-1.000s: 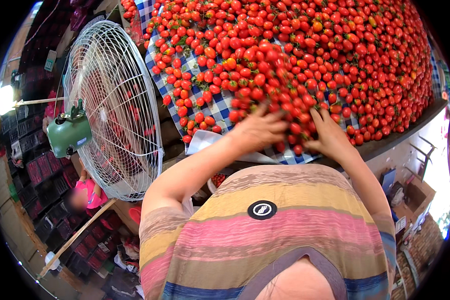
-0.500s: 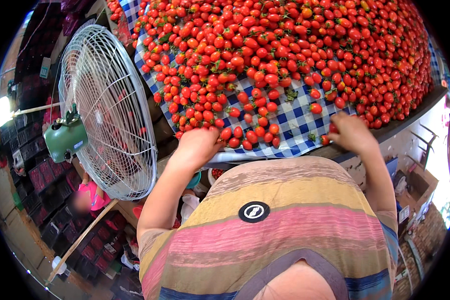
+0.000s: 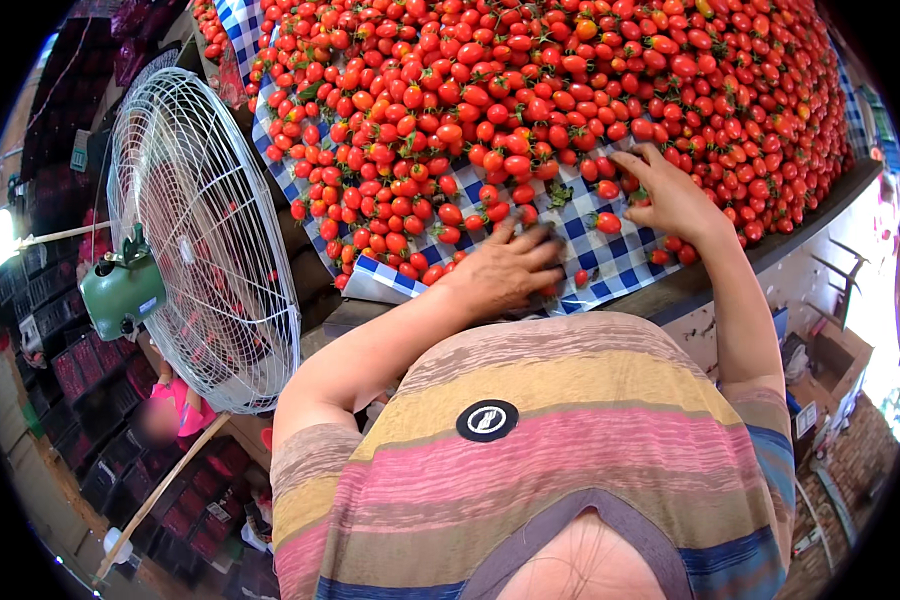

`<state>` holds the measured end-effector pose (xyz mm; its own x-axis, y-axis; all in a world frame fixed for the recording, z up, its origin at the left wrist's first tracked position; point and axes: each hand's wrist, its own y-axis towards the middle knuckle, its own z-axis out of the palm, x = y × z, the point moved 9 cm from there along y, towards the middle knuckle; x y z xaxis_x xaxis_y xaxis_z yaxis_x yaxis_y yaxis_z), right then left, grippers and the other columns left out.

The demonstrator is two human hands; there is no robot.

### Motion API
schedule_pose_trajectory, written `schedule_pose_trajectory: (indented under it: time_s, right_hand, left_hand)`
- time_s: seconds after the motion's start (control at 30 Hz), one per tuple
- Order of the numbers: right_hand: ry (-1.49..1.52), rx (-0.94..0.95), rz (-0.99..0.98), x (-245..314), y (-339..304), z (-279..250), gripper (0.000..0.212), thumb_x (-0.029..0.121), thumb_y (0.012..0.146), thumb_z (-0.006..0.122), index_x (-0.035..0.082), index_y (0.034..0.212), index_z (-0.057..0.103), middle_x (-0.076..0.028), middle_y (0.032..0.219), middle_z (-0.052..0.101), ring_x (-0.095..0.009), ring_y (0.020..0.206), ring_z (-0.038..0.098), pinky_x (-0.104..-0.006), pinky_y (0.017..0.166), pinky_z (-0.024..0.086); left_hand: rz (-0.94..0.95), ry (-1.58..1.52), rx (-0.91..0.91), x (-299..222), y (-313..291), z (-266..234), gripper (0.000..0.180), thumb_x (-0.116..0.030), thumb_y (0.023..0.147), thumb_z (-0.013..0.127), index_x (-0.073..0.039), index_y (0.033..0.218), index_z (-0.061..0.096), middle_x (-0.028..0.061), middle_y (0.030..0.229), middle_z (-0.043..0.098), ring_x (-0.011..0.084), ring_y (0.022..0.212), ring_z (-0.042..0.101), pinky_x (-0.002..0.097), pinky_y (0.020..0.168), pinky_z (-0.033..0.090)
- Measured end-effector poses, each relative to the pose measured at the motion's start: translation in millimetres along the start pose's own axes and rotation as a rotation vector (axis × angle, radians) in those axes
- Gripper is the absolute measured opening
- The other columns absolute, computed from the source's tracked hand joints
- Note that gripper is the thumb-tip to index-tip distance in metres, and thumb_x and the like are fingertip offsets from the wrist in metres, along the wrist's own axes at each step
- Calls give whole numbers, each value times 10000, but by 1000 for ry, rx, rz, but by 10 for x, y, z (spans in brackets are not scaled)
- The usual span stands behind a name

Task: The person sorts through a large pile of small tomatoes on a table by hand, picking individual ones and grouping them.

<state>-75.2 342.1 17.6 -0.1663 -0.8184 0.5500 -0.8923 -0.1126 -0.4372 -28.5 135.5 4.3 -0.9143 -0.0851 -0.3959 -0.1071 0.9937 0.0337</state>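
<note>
Both hands rest on a blue-and-white checked cloth (image 3: pixel 610 262) spread over the table (image 3: pixel 770 250): the left hand (image 3: pixel 505 272) lies palm down with fingers loosely curled near the cloth's near edge, gripping nothing that shows, and the right hand (image 3: pixel 670 195) is spread open at the fringe of the cherry tomatoes (image 3: pixel 530 100). Those red tomatoes cover most of the cloth beyond the hands, thinning to scattered ones and bare checks just beside them. A single tomato (image 3: pixel 608 222) sits between the hands. Left of the cloth stands a large white wire-guard fan (image 3: pixel 195 235) with a green motor housing (image 3: pixel 120 292), close against the table's left end. Below the fan, dark crates (image 3: pixel 80 370) are stacked. Right of the table's edge lie cardboard boxes (image 3: pixel 825 365) on the floor.
</note>
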Motion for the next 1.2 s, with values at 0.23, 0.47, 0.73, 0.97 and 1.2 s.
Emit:
schedule_pose_trajectory:
  time_s: [0.23,0.47,0.73,0.97,1.2]
  right_hand:
    - [-178,-148,-8,-148,-274,226,538,12,780,725,14,1291,557,-193,1321,506,-375,1162,582,-427,960,498]
    - [155,-264,2,-281,-151,100,501,149,826,764,5,1271,585,-151,1263,549,-324,1197,577,-376,984,481]
    - [513,-399,128,-452,-181,-124,394,206,892,739,19,1219,624,-39,1175,606,-123,1031,580,-282,908,467]
    - [67,-337,4,-88,65,31,365,161,873,712,36,1205,625,-153,1104,588,-310,964,667,-398,836,537]
    - [585,-128,111,-36,195,387,418,208,923,726,68,1296,597,-75,1152,646,-209,953,686,-324,826,543]
  left_hand:
    - [-555,137,-43,615,-1012,-455,493,-254,725,807,-192,1182,633,112,1414,506,328,1353,443,565,1139,319]
    - [-796,145,-437,1120,-1029,-1007,413,-138,847,742,-49,1234,630,207,1397,517,417,1272,497,483,1054,439]
    - [-538,-45,-391,872,121,-884,205,-142,830,740,-89,1015,670,74,1002,657,284,902,679,401,726,576]
    - [-273,-71,-83,242,766,1,167,-134,838,624,-103,1001,640,101,1024,561,297,984,603,401,714,577]
    - [-467,-241,-140,540,-131,-73,122,-129,846,685,-69,946,649,103,914,580,307,856,639,417,704,550]
